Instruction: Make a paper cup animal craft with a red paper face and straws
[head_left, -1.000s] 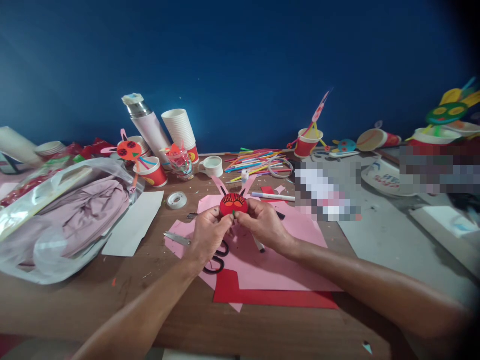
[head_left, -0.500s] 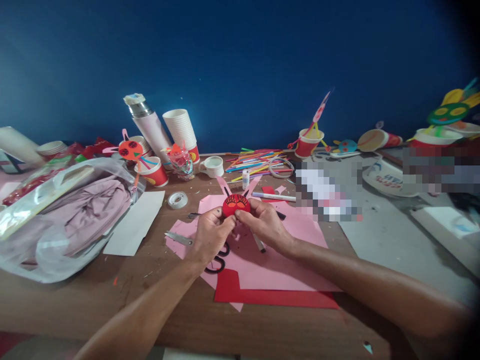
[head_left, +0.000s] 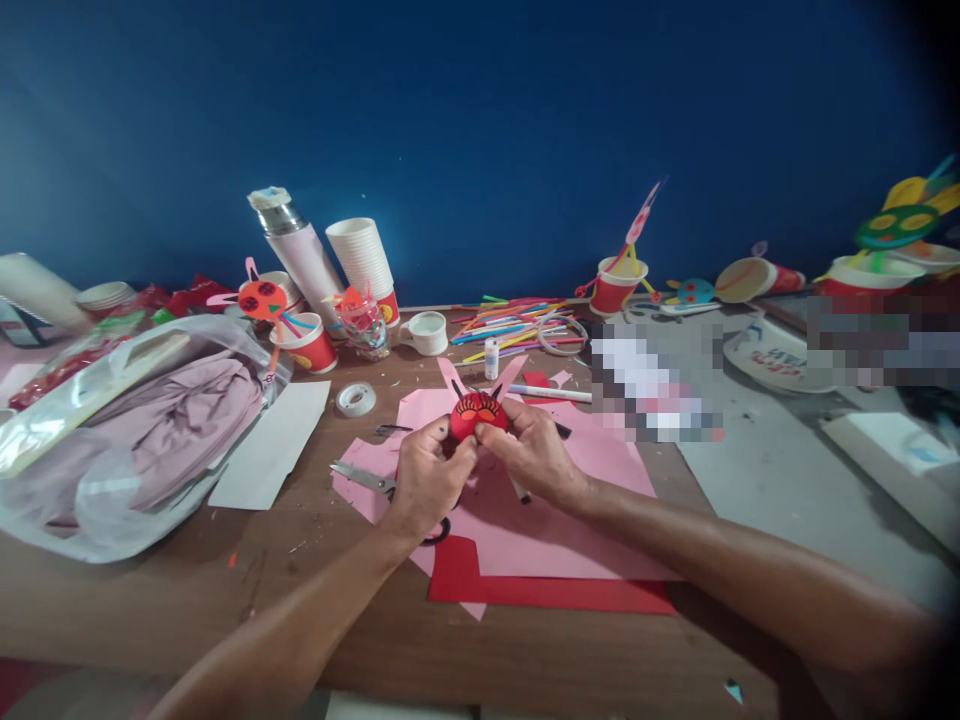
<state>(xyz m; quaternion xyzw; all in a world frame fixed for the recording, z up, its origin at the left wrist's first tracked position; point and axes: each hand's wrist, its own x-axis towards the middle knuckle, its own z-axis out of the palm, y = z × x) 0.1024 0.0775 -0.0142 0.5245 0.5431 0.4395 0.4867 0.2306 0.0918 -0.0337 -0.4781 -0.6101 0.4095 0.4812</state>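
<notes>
Both my hands pinch a small round red paper face [head_left: 475, 411] with pink ears and black-drawn eyes, held just above pink paper sheets [head_left: 525, 500]. My left hand [head_left: 426, 478] grips its lower left edge. Its lower right edge sits between thumb and fingers of my right hand [head_left: 531, 450]. Scissors [head_left: 367, 477] lie partly under my left hand, and a red paper sheet [head_left: 540, 590] lies beneath the pink ones. A marker [head_left: 546, 393] rests just beyond the face.
A plastic bag with cloth [head_left: 142, 430] fills the left. A tape roll [head_left: 355, 399], white paper [head_left: 270, 445], stacked paper cups [head_left: 364, 262], a thermos [head_left: 296, 250], coloured straws [head_left: 517, 328] and decorated cups [head_left: 615, 285] stand along the back. A grey board [head_left: 787, 470] lies right.
The red face and both hands have shifted slightly right and nearer to me, with the hands closing tighter over its lower edge.
</notes>
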